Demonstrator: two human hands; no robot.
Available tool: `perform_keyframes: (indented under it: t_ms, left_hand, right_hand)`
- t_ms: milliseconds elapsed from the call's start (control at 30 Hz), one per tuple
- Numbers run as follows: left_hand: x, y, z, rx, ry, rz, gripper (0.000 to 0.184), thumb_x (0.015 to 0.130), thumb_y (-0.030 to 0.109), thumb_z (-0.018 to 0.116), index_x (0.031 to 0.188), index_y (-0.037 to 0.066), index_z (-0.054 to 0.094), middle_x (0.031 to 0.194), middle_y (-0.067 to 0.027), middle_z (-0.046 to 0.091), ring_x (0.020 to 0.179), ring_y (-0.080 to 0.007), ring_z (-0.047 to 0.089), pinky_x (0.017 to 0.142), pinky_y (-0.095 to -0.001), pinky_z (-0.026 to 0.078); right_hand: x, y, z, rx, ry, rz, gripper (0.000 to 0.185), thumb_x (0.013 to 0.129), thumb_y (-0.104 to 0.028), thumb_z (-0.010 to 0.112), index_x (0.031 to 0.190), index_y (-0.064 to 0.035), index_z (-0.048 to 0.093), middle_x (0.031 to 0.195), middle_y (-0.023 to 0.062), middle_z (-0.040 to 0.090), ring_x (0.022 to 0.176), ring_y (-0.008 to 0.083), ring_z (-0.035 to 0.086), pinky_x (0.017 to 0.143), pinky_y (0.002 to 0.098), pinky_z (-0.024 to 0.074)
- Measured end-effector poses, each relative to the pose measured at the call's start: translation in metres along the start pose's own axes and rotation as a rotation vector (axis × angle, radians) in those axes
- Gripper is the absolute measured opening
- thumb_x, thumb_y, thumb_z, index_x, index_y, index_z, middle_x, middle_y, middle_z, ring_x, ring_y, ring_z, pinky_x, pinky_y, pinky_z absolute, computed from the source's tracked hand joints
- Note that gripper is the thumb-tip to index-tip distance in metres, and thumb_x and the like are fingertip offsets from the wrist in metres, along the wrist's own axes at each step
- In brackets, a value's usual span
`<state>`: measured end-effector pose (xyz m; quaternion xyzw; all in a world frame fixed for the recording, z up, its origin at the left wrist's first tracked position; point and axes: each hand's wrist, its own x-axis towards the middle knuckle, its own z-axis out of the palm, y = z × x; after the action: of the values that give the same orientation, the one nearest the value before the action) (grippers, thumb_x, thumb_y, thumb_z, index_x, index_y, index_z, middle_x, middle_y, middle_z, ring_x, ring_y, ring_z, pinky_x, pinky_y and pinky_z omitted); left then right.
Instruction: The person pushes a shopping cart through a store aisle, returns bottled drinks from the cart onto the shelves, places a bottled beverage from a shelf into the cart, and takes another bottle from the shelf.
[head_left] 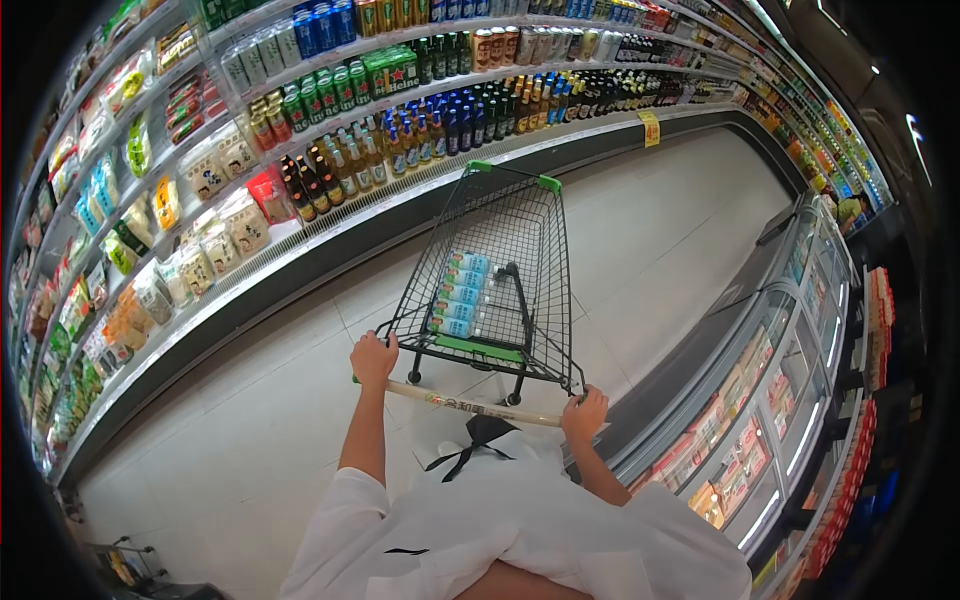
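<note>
A black wire shopping cart (545, 290) with green corner pieces stands in front of me. My left hand (374, 357) is wrapped round the left end of its pale handlebar (470, 405). At the bar's right end, my right hand (585, 413) is closed on it near the cart's corner. Inside the basket, toward its near left side, lies a row of several blue-and-white bottles (460, 297) packed side by side. Neither hand touches them.
A long chilled shelf (330, 225) with packaged food, cans and bottles curves along the left and ahead. Glass-topped freezer cases (740, 440) line the right. Pale tiled floor (655, 240) runs between them. A yellow price tag (651, 128) hangs off the far shelf edge.
</note>
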<state>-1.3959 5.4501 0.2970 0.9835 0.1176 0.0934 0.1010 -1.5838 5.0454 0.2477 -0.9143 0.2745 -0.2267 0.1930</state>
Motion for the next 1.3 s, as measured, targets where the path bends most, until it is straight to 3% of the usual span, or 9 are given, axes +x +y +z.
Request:
perform_keyframes:
  t_ms: [133,200,367,433,533,633,700,900,1300]
  left_hand:
    - [0.031,0.05,0.013,-0.022,-0.051,0.044,0.052,0.09,0.051,0.056,0.092,0.001,0.065,0.089,-0.0183,0.069,0.088,-0.0358,0.068,0.077,-0.0469,0.054]
    - [0.001,0.048,-0.034,-0.022,-0.04,0.053,0.053,0.089,0.052,0.056,0.091,0.0,0.065,0.088,-0.0186,0.069,0.087,-0.0359,0.068,0.077,-0.0471,0.053]
    - [0.054,0.116,-0.018,-0.055,-0.08,0.065,0.054,0.088,0.053,0.058,0.091,-0.001,0.065,0.089,-0.0195,0.07,0.087,-0.0366,0.068,0.077,-0.0473,0.054]
    - [0.029,0.115,-0.063,-0.044,-0.074,0.096,0.054,0.087,0.053,0.059,0.092,-0.001,0.065,0.089,-0.0198,0.07,0.087,-0.0369,0.068,0.078,-0.0473,0.054]
    - [0.065,0.152,-0.053,-0.029,-0.098,0.107,0.055,0.087,0.053,0.059,0.092,-0.002,0.065,0.089,-0.0208,0.069,0.089,-0.0376,0.068,0.079,-0.0473,0.054]
    - [0.097,0.184,-0.046,-0.03,-0.107,0.12,0.054,0.087,0.052,0.059,0.096,-0.001,0.065,0.092,-0.0209,0.069,0.09,-0.0383,0.068,0.079,-0.0474,0.054]
    - [0.079,0.19,-0.067,-0.08,-0.015,0.143,0.054,0.088,0.052,0.059,0.102,0.0,0.065,0.097,-0.0197,0.069,0.092,-0.0383,0.068,0.08,-0.0476,0.054]
    - [0.131,0.256,-0.05,-0.024,-0.115,0.177,0.059,0.089,0.053,0.059,0.115,0.001,0.067,0.105,-0.0189,0.07,0.099,-0.0365,0.067,0.088,-0.0468,0.052]
    - [0.271,0.38,0.006,0.011,-0.147,0.397,0.057,0.088,0.056,0.058,0.097,0.0,0.062,0.094,-0.0186,0.069,0.092,-0.0345,0.068,0.08,-0.046,0.054]
  right_hand:
    - [0.045,0.012,0.006,0.012,0.144,-0.107,0.025,0.079,0.0,0.06,0.104,-0.0027,0.061,0.105,0.0139,0.062,0.102,0.0338,0.055,0.087,0.0434,0.0462]
    - [0.023,0.008,-0.043,0.028,0.143,-0.093,0.026,0.078,0.002,0.06,0.103,-0.0021,0.061,0.104,0.0138,0.062,0.1,0.0337,0.055,0.087,0.0434,0.0461]
    - [0.095,0.016,-0.026,0.01,0.153,-0.087,0.024,0.075,0.003,0.062,0.098,-0.0042,0.064,0.102,0.011,0.062,0.096,0.032,0.056,0.084,0.0417,0.0469]
    - [0.08,0.017,-0.067,-0.013,0.081,-0.303,0.019,0.074,0.002,0.062,0.09,-0.007,0.066,0.099,0.0069,0.063,0.094,0.0289,0.057,0.082,0.0401,0.0476]
    - [0.121,0.015,-0.044,0.003,0.086,-0.328,0.014,0.075,-0.001,0.062,0.085,-0.0091,0.068,0.094,0.0041,0.065,0.092,0.0256,0.058,0.08,0.0401,0.0479]
    - [0.158,0.009,-0.037,0.05,0.04,-0.163,0.009,0.076,-0.008,0.063,0.081,-0.0099,0.07,0.081,0.0038,0.066,0.086,0.0243,0.059,0.08,0.0404,0.0464]
    - [0.154,0.002,-0.081,0.04,-0.094,-0.172,0.009,0.077,-0.013,0.062,0.077,-0.0097,0.07,0.074,0.0042,0.065,0.081,0.0244,0.06,0.079,0.0399,0.0452]
    - [0.215,0.009,-0.068,-0.026,-0.351,-0.221,0.031,0.083,-0.029,0.055,0.067,-0.0075,0.07,0.061,0.0094,0.065,0.064,0.0262,0.06,0.078,0.0391,0.0423]
    - [0.323,-0.005,-0.027,-0.099,-0.278,0.003,0.036,0.089,-0.029,0.056,0.063,-0.0072,0.067,0.058,0.0124,0.063,0.055,0.0308,0.057,0.071,0.0412,0.043]
